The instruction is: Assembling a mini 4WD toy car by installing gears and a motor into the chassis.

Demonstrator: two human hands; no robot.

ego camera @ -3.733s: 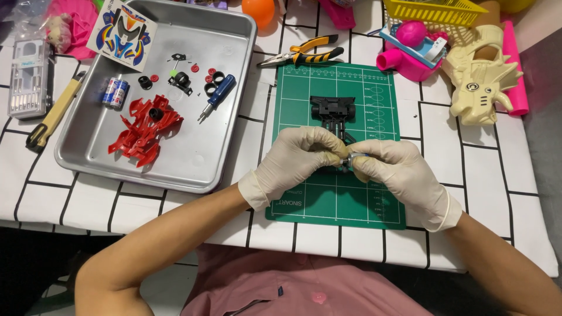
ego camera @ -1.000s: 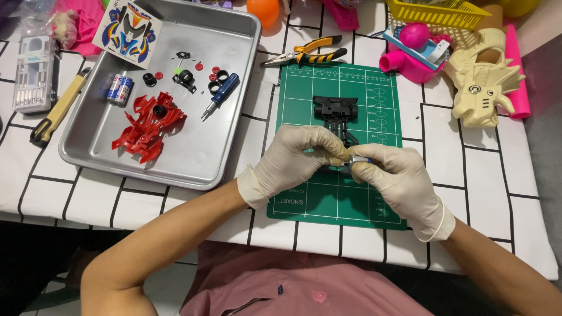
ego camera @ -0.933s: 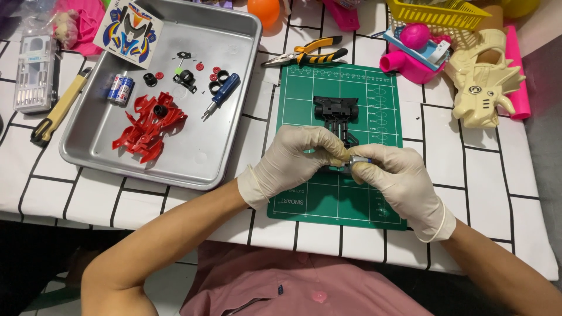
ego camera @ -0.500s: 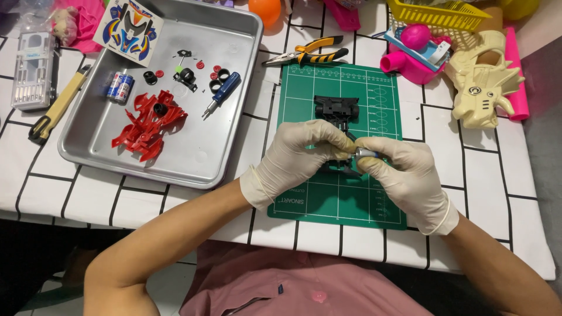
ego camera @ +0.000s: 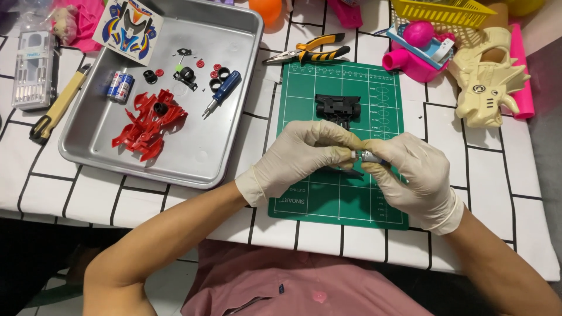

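Both of my hands wear pale gloves and meet over the green cutting mat (ego camera: 304,199). My left hand (ego camera: 298,155) and my right hand (ego camera: 413,172) pinch a small silver cylindrical part (ego camera: 366,155) between their fingertips. A thin dark tool (ego camera: 345,171) lies on the mat just under the hands. A black toy-car chassis piece (ego camera: 338,107) sits on the mat beyond my fingers, untouched.
A metal tray (ego camera: 193,158) at left holds a red toy-car body (ego camera: 149,124), a blue-handled screwdriver (ego camera: 222,90), a small battery (ego camera: 119,86), black wheels and a sticker sheet (ego camera: 127,23). Yellow-handled pliers (ego camera: 307,52), a cream toy (ego camera: 486,76) and pink items lie at the back.
My hands stay joined over the mat; they have shifted slightly to the right and the silver part now shows between the fingertips.
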